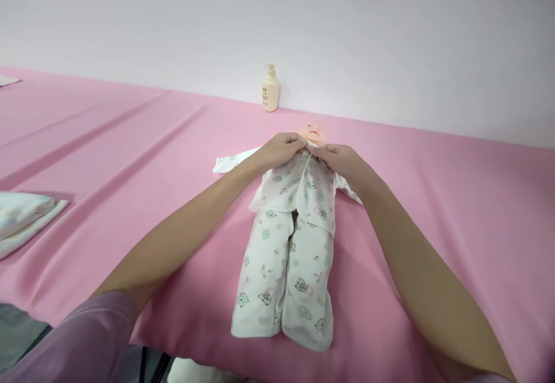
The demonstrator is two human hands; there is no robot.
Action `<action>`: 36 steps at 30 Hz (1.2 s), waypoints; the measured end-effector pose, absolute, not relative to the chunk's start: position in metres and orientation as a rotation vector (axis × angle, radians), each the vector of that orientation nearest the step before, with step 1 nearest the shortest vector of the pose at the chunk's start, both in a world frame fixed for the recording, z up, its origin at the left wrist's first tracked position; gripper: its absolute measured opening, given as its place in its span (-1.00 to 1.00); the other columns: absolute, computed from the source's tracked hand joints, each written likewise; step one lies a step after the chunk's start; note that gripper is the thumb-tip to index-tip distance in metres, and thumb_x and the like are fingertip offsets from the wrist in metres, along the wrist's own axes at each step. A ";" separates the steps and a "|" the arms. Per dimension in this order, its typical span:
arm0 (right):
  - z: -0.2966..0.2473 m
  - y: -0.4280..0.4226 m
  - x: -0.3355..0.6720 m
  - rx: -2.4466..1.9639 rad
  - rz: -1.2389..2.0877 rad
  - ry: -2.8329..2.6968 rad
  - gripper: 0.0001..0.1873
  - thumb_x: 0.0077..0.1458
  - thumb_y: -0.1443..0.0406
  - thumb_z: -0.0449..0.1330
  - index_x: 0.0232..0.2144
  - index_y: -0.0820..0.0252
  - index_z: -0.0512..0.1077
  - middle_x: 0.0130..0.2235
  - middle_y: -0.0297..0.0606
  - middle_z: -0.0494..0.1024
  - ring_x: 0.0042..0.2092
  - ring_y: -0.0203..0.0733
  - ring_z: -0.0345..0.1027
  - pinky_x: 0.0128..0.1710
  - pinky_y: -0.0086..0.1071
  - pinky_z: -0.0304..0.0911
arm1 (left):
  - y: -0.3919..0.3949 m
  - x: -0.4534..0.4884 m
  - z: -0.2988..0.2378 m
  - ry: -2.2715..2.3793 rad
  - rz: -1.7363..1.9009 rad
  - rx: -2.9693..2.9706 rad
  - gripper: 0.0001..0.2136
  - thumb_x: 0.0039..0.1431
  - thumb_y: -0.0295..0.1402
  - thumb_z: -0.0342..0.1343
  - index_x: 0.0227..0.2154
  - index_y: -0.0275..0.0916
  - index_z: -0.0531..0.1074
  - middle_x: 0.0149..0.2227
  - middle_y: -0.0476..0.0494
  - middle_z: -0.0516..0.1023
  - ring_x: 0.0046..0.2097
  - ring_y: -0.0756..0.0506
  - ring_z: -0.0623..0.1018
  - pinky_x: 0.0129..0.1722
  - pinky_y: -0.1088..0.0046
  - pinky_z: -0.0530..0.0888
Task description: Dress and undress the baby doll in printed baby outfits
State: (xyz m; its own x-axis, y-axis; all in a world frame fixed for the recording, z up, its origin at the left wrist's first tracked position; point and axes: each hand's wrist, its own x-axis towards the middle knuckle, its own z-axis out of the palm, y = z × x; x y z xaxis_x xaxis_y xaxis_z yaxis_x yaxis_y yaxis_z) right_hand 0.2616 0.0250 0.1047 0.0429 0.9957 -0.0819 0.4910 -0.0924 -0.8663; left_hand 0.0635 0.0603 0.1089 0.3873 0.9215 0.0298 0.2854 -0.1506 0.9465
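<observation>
A baby doll [313,131] lies on its back on the pink sheet [455,209], dressed in a white printed top [303,189] and matching trousers [286,279], feet toward me. My left hand [280,149] and my right hand [340,157] meet at the doll's neck. Both have their fingers curled and pinched on the collar edges of the top, just below the chin. One sleeve of the top lies stretched out flat to the left.
A cream pump bottle [270,89] stands against the white wall behind the doll's head. Folded pale cloth [23,218] rests at the left edge of the sheet. A small flat white item [7,81] lies at the far left.
</observation>
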 end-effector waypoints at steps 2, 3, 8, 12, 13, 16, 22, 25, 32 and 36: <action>0.103 0.025 0.260 -1.651 0.982 -1.482 -0.60 0.08 -0.04 0.49 -0.42 0.10 0.52 -0.44 -0.34 0.39 -0.36 -0.22 0.20 -0.40 -0.36 0.11 | 0.060 0.062 0.110 1.103 0.788 1.667 -0.81 0.39 -0.32 0.14 -0.35 -0.23 0.52 -0.34 -0.04 0.50 -0.39 0.00 0.35 -0.36 0.46 0.26; 0.102 0.025 0.261 -1.632 0.995 -1.464 -0.63 0.10 -0.01 0.48 -0.42 0.11 0.51 -0.43 -0.34 0.40 -0.36 -0.23 0.20 -0.40 -0.36 0.13 | 0.062 0.061 0.108 1.121 0.785 1.670 -0.83 0.39 -0.30 0.15 -0.34 -0.23 0.50 -0.34 -0.04 0.49 -0.38 -0.01 0.36 -0.36 0.46 0.26; 0.106 0.028 0.274 -1.566 1.043 -1.484 -0.70 0.22 0.09 0.39 -0.43 0.12 0.50 -0.33 -0.29 0.51 -0.34 -0.25 0.27 -0.33 -0.38 0.23 | 0.073 0.062 0.098 1.152 0.811 1.743 -0.83 0.38 -0.21 0.19 -0.26 -0.20 0.47 -0.30 -0.06 0.53 -0.33 -0.04 0.43 -0.33 0.46 0.30; 0.111 0.040 0.276 -1.605 0.920 -1.546 -0.72 0.33 0.07 0.31 -0.28 0.14 0.61 -0.15 -0.23 0.65 -0.29 -0.27 0.36 -0.23 -0.37 0.29 | 0.085 0.068 0.102 1.189 0.820 1.825 -0.65 0.38 -0.05 0.18 -0.43 -0.19 0.44 -0.34 -0.09 0.54 -0.33 -0.07 0.44 -0.32 0.42 0.29; 0.111 0.045 0.275 -1.628 0.873 -1.541 -0.73 0.33 0.07 0.32 -0.25 0.15 0.62 -0.13 -0.21 0.67 -0.28 -0.26 0.39 -0.22 -0.37 0.30 | 0.088 0.071 0.104 1.213 0.809 1.834 -0.60 0.36 -0.03 0.20 -0.49 -0.18 0.39 -0.41 -0.08 0.49 -0.36 -0.07 0.41 -0.34 0.40 0.27; 0.107 0.060 0.270 -1.682 0.837 -1.528 -0.73 0.20 0.12 0.48 -0.19 0.17 0.65 -0.14 -0.19 0.72 -0.22 -0.19 0.50 -0.19 -0.38 0.34 | 0.095 0.078 0.108 1.269 0.769 1.827 -0.54 0.28 -0.10 0.30 -0.61 -0.16 0.25 -0.59 0.00 0.27 -0.45 -0.05 0.30 -0.38 0.37 0.21; 0.103 0.071 0.271 -1.710 0.937 -1.440 -0.75 0.09 0.15 0.56 -0.23 0.14 0.72 -0.18 -0.24 0.74 -0.18 -0.17 0.52 -0.24 -0.41 0.32 | 0.101 0.079 0.106 1.214 0.731 1.778 -0.62 0.26 -0.27 0.29 -0.63 -0.20 0.33 -0.60 0.01 0.31 -0.51 0.02 0.23 -0.44 0.41 0.21; 0.104 0.069 0.272 -1.716 0.980 -1.402 -0.73 0.09 0.11 0.55 -0.21 0.12 0.74 -0.24 -0.29 0.71 -0.25 -0.22 0.44 -0.31 -0.42 0.25 | 0.106 0.077 0.102 1.201 0.719 1.798 -0.69 0.29 -0.26 0.24 -0.57 -0.22 0.46 -0.55 -0.03 0.42 -0.49 0.00 0.32 -0.42 0.41 0.27; 0.098 0.072 0.280 -1.622 1.133 -1.326 -0.59 -0.08 0.05 0.63 -0.31 0.18 0.68 -0.52 -0.45 0.38 -0.42 -0.31 0.09 -0.39 -0.36 0.06 | 0.117 0.078 0.093 1.094 0.852 1.955 -0.85 0.27 -0.27 0.28 -0.30 -0.25 0.57 -0.26 -0.15 0.64 -0.26 -0.06 0.53 -0.27 0.46 0.40; 0.093 0.077 0.286 -1.586 1.205 -1.295 -0.52 -0.17 0.05 0.67 -0.54 0.14 0.49 -0.56 -0.49 0.20 -0.43 -0.31 -0.01 -0.43 -0.34 -0.03 | 0.116 0.078 0.094 1.077 0.820 1.970 -0.82 0.30 -0.24 0.25 -0.31 -0.26 0.57 -0.24 -0.16 0.63 -0.25 -0.07 0.52 -0.27 0.45 0.39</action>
